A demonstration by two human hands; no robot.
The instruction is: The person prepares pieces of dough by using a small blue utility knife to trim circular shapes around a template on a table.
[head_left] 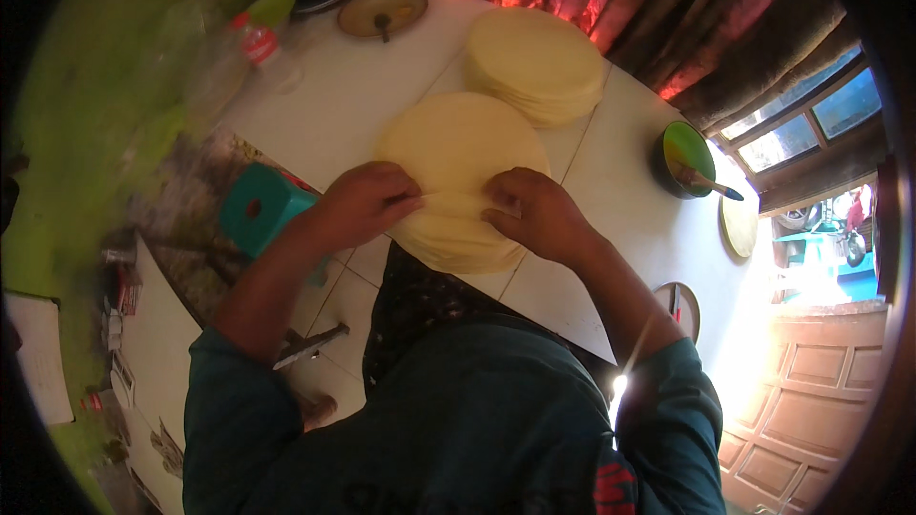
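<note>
A stack of thin, round, pale yellow dough sheets [458, 138] lies before me near the table's front edge. My left hand [377, 195] has its thumb and fingers pinched on the near part of the top dough sheet. Across from it, my right hand [539, 215] is curled at the same sheet, fingers closed on its edge. Between the hands the sheet shows a fold, and the layers below look wavy along the near side. Behind this stack, slightly right, stands a second stack of round dough sheets [534, 57].
On the white table [620, 219], a dark bowl with a green inside [671, 176] holds a brush [711, 183]. A round board [739, 215] lies at the right edge. A capped bottle [267, 52] and a brown lid [367, 14] stand far left; a teal stool [258, 210] is below.
</note>
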